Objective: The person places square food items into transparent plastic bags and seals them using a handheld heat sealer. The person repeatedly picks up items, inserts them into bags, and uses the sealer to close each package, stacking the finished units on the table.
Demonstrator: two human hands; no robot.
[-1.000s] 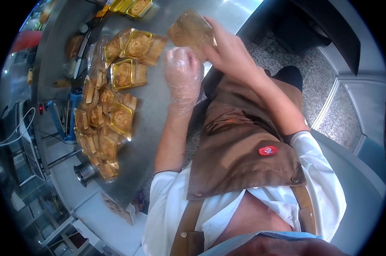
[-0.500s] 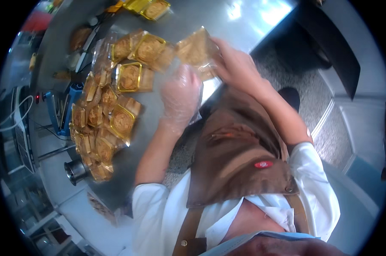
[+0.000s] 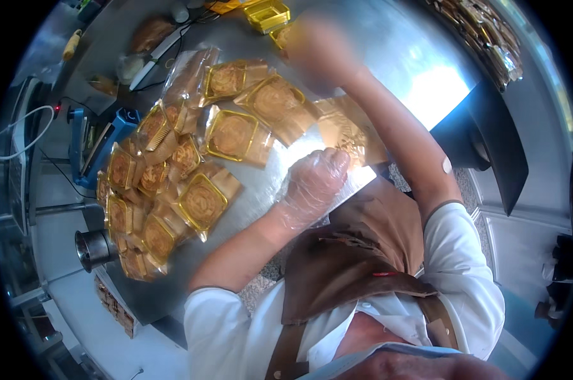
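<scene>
My left hand (image 3: pixel 318 180), in a clear plastic glove, is closed on the near side of a brown-backed clear plastic bag (image 3: pixel 348 126) close to the table's edge. My right hand (image 3: pixel 324 50) reaches to the far side of the table beside gold plastic trays. It is smeared by motion, so its fingers cannot be made out. Left of the bag are round brown pastries in gold trays, each bagged, such as one bagged pastry (image 3: pixel 231 135) and another bagged pastry (image 3: pixel 202 201). Several more bagged pastries (image 3: pixel 154 177) lie heaped further left.
Empty gold trays (image 3: pixel 265 14) stand at the far edge. A blue device (image 3: pixel 109 142) with cables and a long-bladed knife (image 3: pixel 156 60) lie at the left. A steel cup (image 3: pixel 93 249) stands near the heap. Stacked packets (image 3: pixel 483 31) occupy the far right; a dark panel (image 3: pixel 495 139) juts up.
My right hand has left the bag and moved up and away to the far trays. My left hand has shifted to the bag's near side. The whole view has shifted.
</scene>
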